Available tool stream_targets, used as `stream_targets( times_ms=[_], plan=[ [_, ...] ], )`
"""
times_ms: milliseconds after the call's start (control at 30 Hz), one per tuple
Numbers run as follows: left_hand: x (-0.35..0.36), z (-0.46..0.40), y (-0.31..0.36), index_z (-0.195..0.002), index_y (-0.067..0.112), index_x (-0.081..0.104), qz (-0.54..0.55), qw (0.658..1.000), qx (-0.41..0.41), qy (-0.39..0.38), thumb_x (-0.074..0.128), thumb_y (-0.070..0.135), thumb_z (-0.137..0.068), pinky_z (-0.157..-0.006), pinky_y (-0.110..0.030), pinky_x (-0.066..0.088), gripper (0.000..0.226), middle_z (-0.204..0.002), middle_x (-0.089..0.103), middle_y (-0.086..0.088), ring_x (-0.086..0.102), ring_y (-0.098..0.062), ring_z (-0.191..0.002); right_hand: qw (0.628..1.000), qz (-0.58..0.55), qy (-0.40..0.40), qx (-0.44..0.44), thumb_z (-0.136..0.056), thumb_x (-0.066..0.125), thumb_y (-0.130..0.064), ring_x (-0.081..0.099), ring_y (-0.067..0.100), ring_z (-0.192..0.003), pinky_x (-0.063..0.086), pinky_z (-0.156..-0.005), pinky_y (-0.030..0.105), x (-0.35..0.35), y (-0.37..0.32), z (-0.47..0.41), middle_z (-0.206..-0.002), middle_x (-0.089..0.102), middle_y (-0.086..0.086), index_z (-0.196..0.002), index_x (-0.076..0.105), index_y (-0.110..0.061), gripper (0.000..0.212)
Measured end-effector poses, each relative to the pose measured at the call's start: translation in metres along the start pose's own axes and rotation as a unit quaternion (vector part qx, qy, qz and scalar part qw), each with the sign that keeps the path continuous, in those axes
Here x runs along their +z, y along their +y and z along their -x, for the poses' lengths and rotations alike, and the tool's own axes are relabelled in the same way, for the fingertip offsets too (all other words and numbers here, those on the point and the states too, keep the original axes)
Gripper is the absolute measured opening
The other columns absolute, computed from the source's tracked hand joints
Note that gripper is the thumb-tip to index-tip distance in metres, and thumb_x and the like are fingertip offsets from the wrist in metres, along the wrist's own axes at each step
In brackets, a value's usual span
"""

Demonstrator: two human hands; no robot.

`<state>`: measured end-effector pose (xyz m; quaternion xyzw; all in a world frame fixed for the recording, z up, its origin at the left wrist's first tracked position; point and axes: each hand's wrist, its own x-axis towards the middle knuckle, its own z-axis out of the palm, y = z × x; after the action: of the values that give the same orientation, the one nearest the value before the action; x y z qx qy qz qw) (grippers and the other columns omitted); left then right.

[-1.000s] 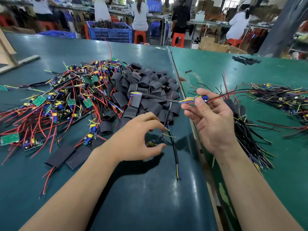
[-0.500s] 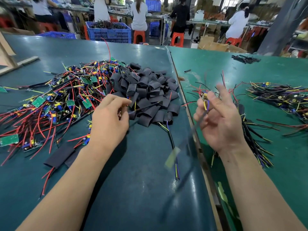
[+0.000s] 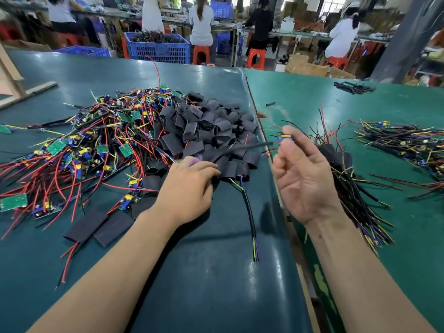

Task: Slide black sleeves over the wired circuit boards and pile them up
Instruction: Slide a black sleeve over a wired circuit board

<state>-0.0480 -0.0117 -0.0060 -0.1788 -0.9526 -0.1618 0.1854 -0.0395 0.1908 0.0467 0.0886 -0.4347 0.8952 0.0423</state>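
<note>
My right hand (image 3: 305, 174) is raised palm toward me and pinches a small wired circuit board (image 3: 286, 137) with blue and yellow parts at its fingertips. The board's black cable (image 3: 242, 148) runs down and left toward my left hand (image 3: 189, 188). That hand lies on the near edge of the heap of black sleeves (image 3: 211, 131), fingers curled onto a black sleeve (image 3: 217, 164); the fingertips are hidden. Bare boards with red wires (image 3: 84, 145) are heaped to the left. Sleeved boards (image 3: 346, 169) lie piled just right of my right hand.
A loose black cable (image 3: 249, 212) trails toward me between my arms. Two flat sleeves (image 3: 96, 227) lie front left. More wired boards (image 3: 403, 143) sit far right, and a small black bundle (image 3: 353, 87) at the back. People on stools and a blue crate (image 3: 158, 49) stand behind the tables.
My left hand has moved right along the sleeve heap to its near edge. My right hand has turned the board, so its cable now points left toward the left hand.
</note>
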Motion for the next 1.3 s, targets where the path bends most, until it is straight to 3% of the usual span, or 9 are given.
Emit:
stream_targets(
  times_ms=[133,333,567,633,700,833,1000,1133,1300],
  plan=[
    [-0.004,0.000,-0.010,-0.121,0.020,0.068,-0.028,0.999,-0.033,0.003,0.054,0.021,-0.091,-0.091,-0.038,0.037,0.034,-0.126,0.063,0.011,0.046,-0.024,-0.118,0.998,-0.057,0.000,0.035,-0.084,0.058,-0.025,0.041,0.005,-0.047,0.035,-0.045,0.015,-0.005,-0.006,-0.002,-0.053,0.047,-0.007,-0.099,0.065,-0.012,0.021],
    [-0.004,0.002,-0.017,-0.133,0.026,0.058,-0.043,0.998,-0.049,-0.017,0.055,0.038,-0.094,-0.096,-0.038,0.031,0.040,-0.127,0.060,0.011,0.039,-0.021,-0.121,0.951,-0.267,-0.082,0.134,-0.101,0.036,-0.032,0.045,0.008,-0.044,0.037,-0.039,0.015,-0.017,-0.017,-0.002,-0.053,0.046,-0.002,-0.098,0.061,-0.005,0.037],
    [0.000,-0.005,-0.009,-0.112,0.022,0.067,-0.010,0.997,-0.023,0.071,0.054,0.052,-0.094,-0.093,-0.039,0.030,0.037,-0.116,0.065,0.007,0.045,-0.024,-0.116,0.937,-0.313,-0.083,0.132,-0.075,0.052,-0.002,0.060,0.019,-0.062,0.050,-0.053,0.019,-0.018,-0.018,0.004,-0.074,0.058,0.008,-0.118,0.058,0.005,0.044],
    [0.005,-0.008,-0.006,-0.136,0.027,0.055,-0.051,0.998,-0.002,0.024,0.046,0.053,-0.097,-0.102,-0.040,0.027,0.048,-0.139,0.054,0.004,0.038,-0.025,-0.130,0.949,-0.282,-0.077,0.122,-0.069,0.056,0.005,0.064,0.018,-0.071,0.053,-0.060,0.018,-0.018,-0.019,0.004,-0.081,0.062,0.007,-0.124,0.055,0.001,0.055],
    [0.011,-0.009,-0.008,-0.141,0.033,0.049,-0.082,0.997,0.002,-0.012,0.041,0.059,-0.096,-0.108,-0.042,0.020,0.053,-0.148,0.047,0.005,0.032,-0.024,-0.137,0.974,-0.194,-0.058,0.098,-0.082,0.055,-0.003,0.064,0.010,-0.071,0.051,-0.060,0.014,-0.015,-0.016,0.003,-0.081,0.063,0.001,-0.121,0.057,-0.005,0.039],
    [0.010,-0.009,-0.012,-0.110,0.027,0.072,-0.029,0.999,0.008,0.036,0.061,0.052,-0.090,-0.104,-0.042,0.022,0.033,-0.124,0.065,0.011,0.041,-0.022,-0.129,0.997,-0.064,-0.017,0.042,-0.083,0.055,-0.022,0.050,0.004,-0.052,0.042,-0.048,0.013,-0.004,-0.006,0.002,-0.061,0.052,-0.005,-0.104,0.061,-0.012,0.024],
    [0.016,-0.013,-0.007,-0.086,0.024,0.065,-0.006,0.999,-0.012,0.045,0.065,0.049,-0.086,-0.097,-0.036,0.025,0.024,-0.104,0.069,0.009,0.045,-0.016,-0.116,0.999,-0.014,-0.001,0.037,-0.091,0.054,-0.029,0.035,0.007,-0.043,0.031,-0.044,0.018,-0.006,-0.005,-0.002,-0.051,0.035,-0.006,-0.100,0.067,-0.012,0.024],
    [0.014,-0.013,-0.006,-0.092,0.024,0.063,0.050,0.996,-0.039,0.067,0.073,0.041,-0.082,-0.093,-0.033,0.027,0.022,-0.092,0.062,0.012,0.047,-0.018,-0.106,0.998,0.034,0.021,0.043,-0.100,0.043,-0.034,0.045,0.014,-0.046,0.037,-0.046,0.020,-0.009,-0.003,-0.005,-0.053,0.050,-0.001,-0.104,0.066,-0.015,0.030],
    [0.003,-0.011,0.001,-0.102,0.020,0.064,0.163,0.978,-0.034,0.123,0.077,0.022,-0.073,-0.093,-0.040,0.040,0.032,-0.093,0.061,0.012,0.055,-0.019,-0.095,0.991,0.103,0.073,0.030,-0.100,0.043,-0.045,0.046,0.016,-0.040,0.037,-0.042,0.018,-0.012,0.001,-0.006,-0.047,0.049,0.001,-0.084,0.065,-0.012,0.043]
  ],
)
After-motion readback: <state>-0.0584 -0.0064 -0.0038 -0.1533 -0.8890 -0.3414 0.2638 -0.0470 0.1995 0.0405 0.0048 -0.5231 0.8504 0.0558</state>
